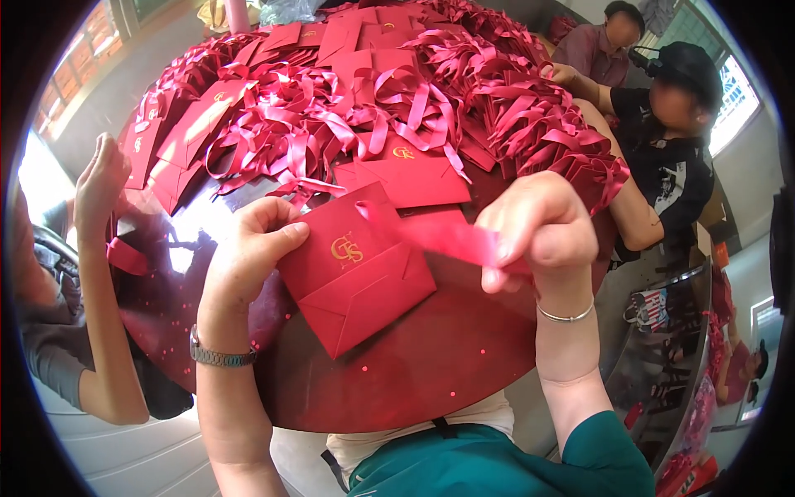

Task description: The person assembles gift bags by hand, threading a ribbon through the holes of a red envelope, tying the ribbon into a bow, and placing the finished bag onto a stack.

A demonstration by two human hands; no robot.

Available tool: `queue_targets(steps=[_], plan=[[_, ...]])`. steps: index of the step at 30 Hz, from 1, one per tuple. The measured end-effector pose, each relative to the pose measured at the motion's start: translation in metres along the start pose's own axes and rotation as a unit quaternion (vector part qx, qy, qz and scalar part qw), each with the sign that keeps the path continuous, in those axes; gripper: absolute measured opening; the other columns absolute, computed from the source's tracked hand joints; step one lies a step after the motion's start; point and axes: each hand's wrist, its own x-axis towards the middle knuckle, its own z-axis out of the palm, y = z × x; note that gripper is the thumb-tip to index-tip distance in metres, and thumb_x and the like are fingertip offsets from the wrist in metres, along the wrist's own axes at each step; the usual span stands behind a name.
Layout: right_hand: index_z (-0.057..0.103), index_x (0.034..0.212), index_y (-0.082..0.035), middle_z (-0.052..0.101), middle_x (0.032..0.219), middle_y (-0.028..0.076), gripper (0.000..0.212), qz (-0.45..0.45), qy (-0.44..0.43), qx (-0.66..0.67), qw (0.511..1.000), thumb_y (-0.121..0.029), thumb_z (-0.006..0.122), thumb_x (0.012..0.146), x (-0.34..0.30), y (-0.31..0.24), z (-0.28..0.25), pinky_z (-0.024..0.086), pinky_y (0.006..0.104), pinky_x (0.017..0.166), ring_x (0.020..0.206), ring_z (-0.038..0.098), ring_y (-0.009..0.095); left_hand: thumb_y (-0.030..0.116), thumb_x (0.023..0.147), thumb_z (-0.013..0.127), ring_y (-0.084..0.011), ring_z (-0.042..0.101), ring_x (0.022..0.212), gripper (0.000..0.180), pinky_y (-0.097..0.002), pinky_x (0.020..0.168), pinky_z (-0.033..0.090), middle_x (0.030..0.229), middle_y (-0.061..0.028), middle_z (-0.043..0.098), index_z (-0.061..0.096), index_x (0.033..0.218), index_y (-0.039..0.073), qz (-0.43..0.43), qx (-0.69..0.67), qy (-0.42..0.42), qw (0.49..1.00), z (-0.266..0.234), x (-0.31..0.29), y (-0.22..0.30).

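Observation:
My left hand (pixel 248 248) pinches the upper left edge of a flat red paper gift bag (pixel 364 290), thumb on its front. The bag has a gold emblem and a folded-up bottom, and it is tilted above the table's near edge. From near its top edge a pinkish-red satin ribbon (pixel 439 238) runs to the right, smeared by motion. My right hand (pixel 542 219) is closed on that ribbon, thumb and fingers pressed together. Just behind lies another flat red bag (pixel 414 178) with a gold emblem.
A dark red round table (pixel 447 348) carries heaps of ribboned bags (pixel 530 108) and loose ribbons (pixel 281 124). Small red dots lie on its surface. At left a person's raised hand (pixel 103 178) is close by; at right two people sit, one's arm (pixel 617 182) beside the heap.

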Motion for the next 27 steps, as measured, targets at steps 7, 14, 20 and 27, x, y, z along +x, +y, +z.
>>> queue_targets(steps=[7, 14, 20, 27], plan=[[0.063, 0.096, 0.012, 0.069, 0.090, 0.023, 0.020, -0.101, 0.074, -0.101, 0.987, 0.006, 0.068, 0.078, -0.005, -0.001, 0.013, 0.055, 0.0272, 0.063, 0.075, 0.070, 0.025, 0.012, 0.084, 0.067, -0.0066, 0.052, 0.075, 0.012, -0.0216, 0.069, 0.040, 0.082, 0.0027, 0.059, 0.062, 0.092, 0.005, 0.001, 0.035, -0.027, 0.999, 0.005, 0.001, -0.004], [0.066, 0.092, 0.001, 0.066, 0.090, 0.013, 0.011, -0.132, 0.117, -0.518, 0.837, 0.001, 0.069, 0.081, 0.015, 0.002, 0.028, 0.051, 0.0289, 0.071, 0.079, 0.064, 0.018, 0.011, 0.085, 0.068, -0.0080, 0.057, 0.076, 0.014, -0.0242, 0.071, 0.047, 0.082, -0.0002, 0.063, 0.065, 0.093, 0.000, 0.005, -0.015, -0.057, 0.998, 0.022, -0.002, -0.002], [0.065, 0.100, 0.004, 0.067, 0.087, 0.007, 0.015, 0.133, 0.178, -0.456, 0.862, 0.003, 0.056, 0.088, 0.019, 0.036, 0.036, 0.053, 0.0249, 0.070, 0.078, 0.067, 0.011, 0.007, 0.083, 0.069, -0.0079, 0.057, 0.081, 0.017, -0.0229, 0.074, 0.046, 0.088, -0.0002, 0.064, 0.065, 0.098, -0.001, -0.021, 0.015, -0.086, 0.996, 0.040, -0.007, 0.005], [0.064, 0.088, -0.003, 0.064, 0.074, 0.013, 0.013, 0.048, 0.174, -0.559, 0.809, -0.016, 0.064, 0.088, 0.019, 0.066, 0.031, 0.050, 0.0364, 0.060, 0.068, 0.066, 0.028, 0.005, 0.080, 0.068, -0.0104, 0.059, 0.071, 0.014, -0.0257, 0.066, 0.049, 0.076, -0.0051, 0.065, 0.064, 0.090, -0.004, 0.122, 0.126, 0.033, 0.984, 0.057, -0.013, -0.006]])
